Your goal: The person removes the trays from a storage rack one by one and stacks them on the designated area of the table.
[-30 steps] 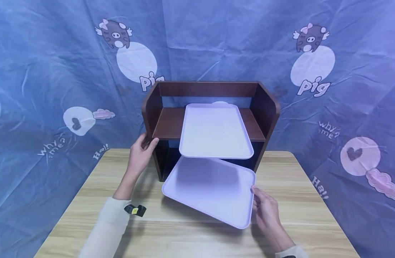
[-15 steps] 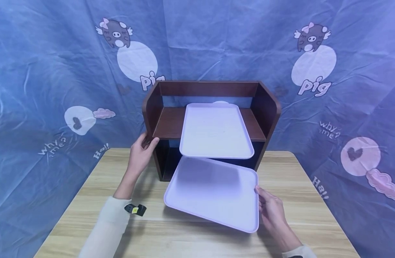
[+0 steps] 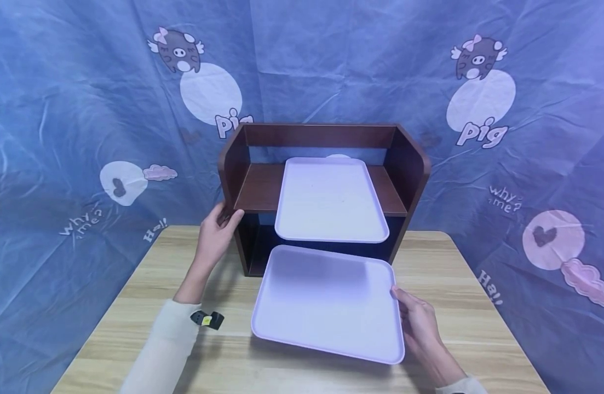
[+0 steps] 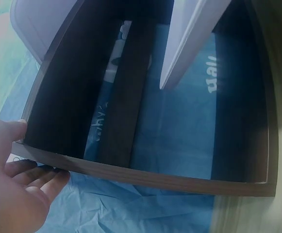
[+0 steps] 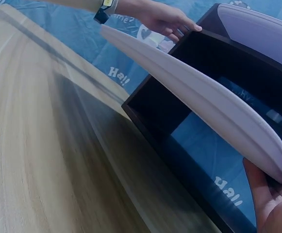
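smooth, matt plastic is seen in the held tray (image 3: 327,304) and upper tray (image 3: 331,200); the shelf (image 3: 256,191) is finished in smooth wood-look board, the worktop (image 3: 456,306) in grained wood-look; creased, faintly glossy cloth (image 3: 331,60) is hung behind.

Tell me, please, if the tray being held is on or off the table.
Off: the right hand holds the tray by its edge, and the right wrist view shows it above the table.

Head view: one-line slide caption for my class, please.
Right hand holding a pale lilac tray before a brown shelf bearing a second tray, left hand gripping the shelf.
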### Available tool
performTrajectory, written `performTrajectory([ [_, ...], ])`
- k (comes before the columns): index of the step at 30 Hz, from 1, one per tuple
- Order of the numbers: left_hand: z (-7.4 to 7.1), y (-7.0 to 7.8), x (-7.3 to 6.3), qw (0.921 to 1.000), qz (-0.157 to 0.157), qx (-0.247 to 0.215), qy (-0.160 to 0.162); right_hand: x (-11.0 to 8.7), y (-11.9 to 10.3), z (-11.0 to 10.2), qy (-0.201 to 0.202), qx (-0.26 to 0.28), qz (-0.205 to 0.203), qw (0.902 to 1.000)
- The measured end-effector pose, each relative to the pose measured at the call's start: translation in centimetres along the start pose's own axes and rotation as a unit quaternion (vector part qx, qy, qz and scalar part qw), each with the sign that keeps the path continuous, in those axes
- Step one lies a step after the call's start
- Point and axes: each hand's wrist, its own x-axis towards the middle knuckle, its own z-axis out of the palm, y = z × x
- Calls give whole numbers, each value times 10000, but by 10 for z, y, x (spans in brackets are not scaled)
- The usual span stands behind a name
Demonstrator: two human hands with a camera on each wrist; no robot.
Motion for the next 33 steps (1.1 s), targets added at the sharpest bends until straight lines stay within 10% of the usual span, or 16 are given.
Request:
performTrajectory([
  [33, -1, 0, 1, 9999, -31, -87, -40, -7, 14, 5, -118, -124, 106, 9998],
])
